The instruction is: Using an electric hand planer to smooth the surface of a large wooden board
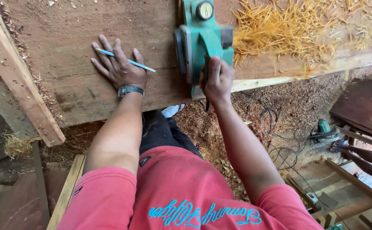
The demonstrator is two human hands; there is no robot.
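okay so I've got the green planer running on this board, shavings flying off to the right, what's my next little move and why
Probably keep pushing the green electric planer forward along the wide board. Your right hand grips its handle, shavings spray out to its right, and board remains ahead of it. Your left hand, flat with a blue pencil between its fingers, steadies the board well clear of the tool.
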